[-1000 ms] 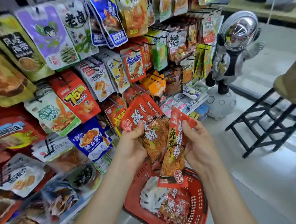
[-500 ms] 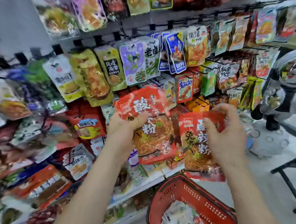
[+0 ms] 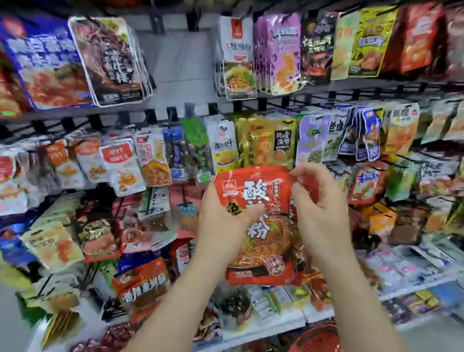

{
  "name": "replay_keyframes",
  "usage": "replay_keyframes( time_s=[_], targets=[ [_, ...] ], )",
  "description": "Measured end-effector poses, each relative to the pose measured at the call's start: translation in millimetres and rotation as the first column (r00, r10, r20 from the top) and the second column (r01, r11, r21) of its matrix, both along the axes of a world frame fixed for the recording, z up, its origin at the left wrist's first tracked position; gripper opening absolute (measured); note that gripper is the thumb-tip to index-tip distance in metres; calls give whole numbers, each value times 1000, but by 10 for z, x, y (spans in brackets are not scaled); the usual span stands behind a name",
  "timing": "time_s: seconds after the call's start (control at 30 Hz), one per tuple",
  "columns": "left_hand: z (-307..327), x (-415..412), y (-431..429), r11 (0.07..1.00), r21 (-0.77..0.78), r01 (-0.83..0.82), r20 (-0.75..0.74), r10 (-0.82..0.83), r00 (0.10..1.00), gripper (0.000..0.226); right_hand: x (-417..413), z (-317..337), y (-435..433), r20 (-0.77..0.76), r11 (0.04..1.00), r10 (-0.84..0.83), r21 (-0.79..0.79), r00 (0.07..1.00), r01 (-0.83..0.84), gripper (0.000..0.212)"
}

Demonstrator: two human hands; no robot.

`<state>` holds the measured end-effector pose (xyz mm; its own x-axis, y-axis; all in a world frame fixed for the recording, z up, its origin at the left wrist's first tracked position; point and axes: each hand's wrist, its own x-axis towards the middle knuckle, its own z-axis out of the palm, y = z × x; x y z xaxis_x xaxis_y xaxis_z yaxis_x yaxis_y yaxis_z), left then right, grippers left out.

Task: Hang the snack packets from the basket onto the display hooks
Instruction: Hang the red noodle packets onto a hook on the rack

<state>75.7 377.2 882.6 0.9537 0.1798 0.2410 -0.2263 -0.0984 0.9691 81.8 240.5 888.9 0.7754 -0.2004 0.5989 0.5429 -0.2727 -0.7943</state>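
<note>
A red noodle packet (image 3: 258, 249) with white characters is held upright in front of the rack. My left hand (image 3: 222, 224) grips its left edge, thumb across the front. My right hand (image 3: 321, 217) pinches the top right corner, with a second red packet (image 3: 311, 188) partly hidden behind its fingers. The red basket (image 3: 315, 349) shows only a rim at the bottom right; its contents are out of view. Bare black display hooks (image 3: 172, 111) run along a rail above and left of the packets.
Hanging snack packets crowd the rack on all sides, including large dark packets (image 3: 110, 60) upper left and yellow ones (image 3: 266, 145) just behind my hands. A white shelf (image 3: 270, 324) with small goods juts out below. Grey floor lies at the lower corners.
The view has swung up and left, so the basket has dropped to the bottom edge. Both hands have come together, and the two packets now overlap, raised higher against the rack.
</note>
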Motion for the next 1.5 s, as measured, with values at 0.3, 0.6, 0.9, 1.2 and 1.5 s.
replay_keyframes(
  time_s=[0.3,0.6,0.9,1.2,1.5],
  targets=[
    [184,-95,915,985,-167,-52,50,61,997,68,-77,275,1003,16,977,201,67,979,-202,12],
    [550,59,1396,985,36,-166,256,152,955,76,70,537,1387,-61,865,487,175,871,-471,44],
    [1346,679,1372,975,73,-210,482,149,863,50,830,1266,1234,67,670,715,215,695,-710,51],
    [1569,1382,1115,993,-81,-83,442,111,890,33,1606,1465,1238,222,725,612,227,759,-650,25],
    [1570,1771,1069,952,-294,-81,485,221,846,25,2026,1399,1377,233,781,491,309,840,-543,6]
  ],
)
